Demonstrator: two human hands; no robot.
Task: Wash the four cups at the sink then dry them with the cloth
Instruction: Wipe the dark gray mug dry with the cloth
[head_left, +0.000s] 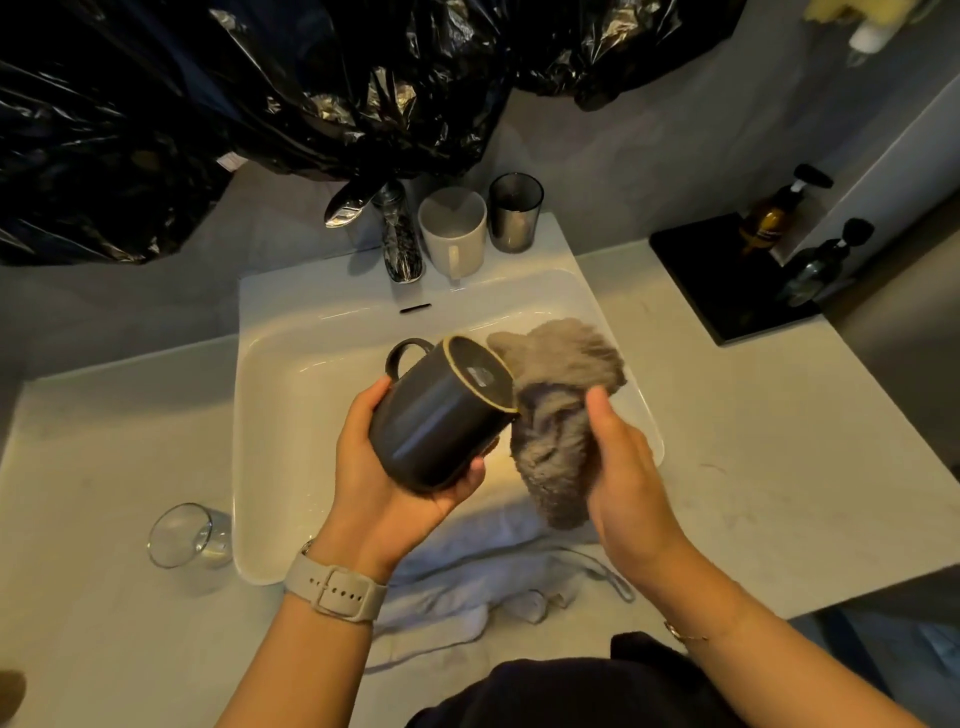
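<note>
Over the white sink (291, 395) set into a pale bench (727, 457), a person tips a dark mug (431, 421) mouth-up toward two o'clock, seemingly to present its rim for drying; the left hand (384, 483) is wrapped around its base. The right hand (618, 467), at three o'clock of the mug, clutches a grey cloth (556, 410) touching the rim. At twelve o'clock stand a white mug (453, 231) and a smoked tumbler (514, 213), their contents unclear; a clear glass (182, 535) sits at eight o'clock and appears empty.

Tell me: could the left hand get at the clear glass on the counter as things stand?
Probably not yet: the left hand is full, holding the dark mug. The path to the clear glass looks open once the mug is set down.
</note>
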